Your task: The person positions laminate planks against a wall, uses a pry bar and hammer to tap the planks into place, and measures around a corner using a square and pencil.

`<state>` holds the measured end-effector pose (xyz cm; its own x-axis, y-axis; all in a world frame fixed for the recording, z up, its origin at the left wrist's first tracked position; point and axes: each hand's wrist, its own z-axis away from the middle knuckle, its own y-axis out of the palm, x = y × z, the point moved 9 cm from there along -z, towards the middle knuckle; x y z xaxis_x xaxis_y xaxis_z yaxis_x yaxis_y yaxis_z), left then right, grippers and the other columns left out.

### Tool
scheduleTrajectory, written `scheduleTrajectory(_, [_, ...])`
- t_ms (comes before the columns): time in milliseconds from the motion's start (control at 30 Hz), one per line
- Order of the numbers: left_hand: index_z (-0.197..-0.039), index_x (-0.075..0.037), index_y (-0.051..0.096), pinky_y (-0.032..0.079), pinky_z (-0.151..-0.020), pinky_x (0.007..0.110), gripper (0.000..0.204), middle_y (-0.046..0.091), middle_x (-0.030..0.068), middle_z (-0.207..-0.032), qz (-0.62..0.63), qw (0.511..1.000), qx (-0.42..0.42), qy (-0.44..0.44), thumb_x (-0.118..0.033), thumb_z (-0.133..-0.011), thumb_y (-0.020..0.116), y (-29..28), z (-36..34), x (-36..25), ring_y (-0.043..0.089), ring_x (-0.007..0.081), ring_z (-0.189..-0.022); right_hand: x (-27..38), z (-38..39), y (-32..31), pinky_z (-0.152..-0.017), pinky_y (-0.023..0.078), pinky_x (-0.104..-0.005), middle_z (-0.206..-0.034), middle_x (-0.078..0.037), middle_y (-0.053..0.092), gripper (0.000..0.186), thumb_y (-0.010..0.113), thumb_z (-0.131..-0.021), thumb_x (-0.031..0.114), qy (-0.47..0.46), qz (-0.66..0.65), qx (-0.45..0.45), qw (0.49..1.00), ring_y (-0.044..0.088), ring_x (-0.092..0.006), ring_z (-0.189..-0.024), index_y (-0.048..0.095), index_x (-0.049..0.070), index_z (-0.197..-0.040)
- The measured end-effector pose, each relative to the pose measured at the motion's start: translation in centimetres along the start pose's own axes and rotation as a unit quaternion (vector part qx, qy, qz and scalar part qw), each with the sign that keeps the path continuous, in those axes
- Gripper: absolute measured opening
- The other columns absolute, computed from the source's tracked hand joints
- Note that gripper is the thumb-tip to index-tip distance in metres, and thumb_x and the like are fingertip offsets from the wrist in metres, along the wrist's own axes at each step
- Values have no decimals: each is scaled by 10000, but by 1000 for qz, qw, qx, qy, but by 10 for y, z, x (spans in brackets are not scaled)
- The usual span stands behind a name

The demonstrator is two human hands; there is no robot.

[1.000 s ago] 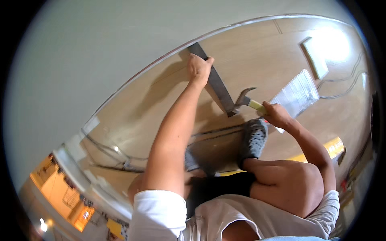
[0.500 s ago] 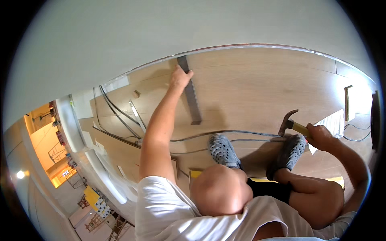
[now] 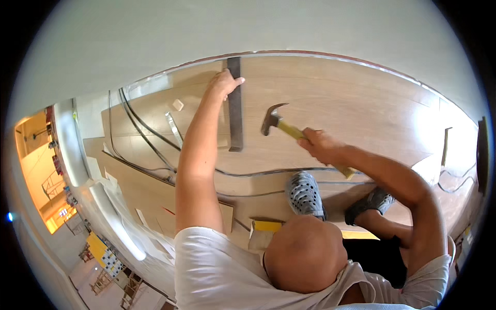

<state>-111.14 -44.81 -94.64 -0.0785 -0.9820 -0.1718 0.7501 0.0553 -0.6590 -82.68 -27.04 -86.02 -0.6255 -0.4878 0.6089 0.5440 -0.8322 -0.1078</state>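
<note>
A long flat dark metal pull bar (image 3: 235,116) lies on the wood-look floor, its far end at the foot of the wall and its near end showing a small bent lip. My left hand (image 3: 223,84) is closed round the bar close to the wall, thumb across its top. To the right, my right hand (image 3: 321,146) grips a claw hammer (image 3: 291,129) by its yellowish handle. The hammer's head is held above the floor, right of the bar and apart from it. Both grey clogs (image 3: 305,194) are on the floor nearer to me.
Dark cables (image 3: 150,142) run across the floor to the left and pass in front of my feet. A metal strip (image 3: 174,128) and a small block (image 3: 178,105) lie beside them. The pale wall (image 3: 268,26) borders the far side. Yellow-edged board (image 3: 266,226) lies close to me.
My right hand has brought the hammer leftward and farther out, from beside my right foot to near the bar. My left hand still holds the bar, which now appears straighter in view.
</note>
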Motion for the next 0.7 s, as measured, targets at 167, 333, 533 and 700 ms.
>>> scheduleTrajectory(167, [-1493,61,347,316,-1175,437,1079,354,303,-1529,-96,976,-188,-50,-746,-824,598,-26,-23,18,332,377,-1446,46,-71,45,-464,518,-421,-732,-160,623,406,486,-1042,400,-47,-54,8,997,633,-241,-528,527,-2,-1004])
scheduleTrajectory(333, [-1536,113,152,182,-1229,461,1202,158,307,-1610,-117,978,-166,-52,-768,-829,563,-14,-54,36,142,415,-1516,41,-113,118,-470,527,-432,-685,-164,633,493,438,-1050,406,-128,92,-3,988,635,-280,-482,547,-75,-1060])
scheduleTrajectory(533, [-1537,118,120,119,-1239,449,1186,144,310,-1613,-135,982,-111,-67,-756,-855,539,-10,-47,30,109,406,-1525,75,-87,53,-427,491,-374,-626,-105,579,421,445,-1058,384,-50,-12,32,998,597,-219,-475,540,-19,-982])
scheduleTrajectory(700, [-1553,87,112,115,-1236,467,1161,137,296,-1619,-104,982,-126,-97,-750,-864,530,-20,-48,19,105,411,-1525,57,-100,66,-392,429,-344,-587,-72,527,404,464,-1054,387,-82,-166,-119,975,550,-176,-456,520,4,-941])
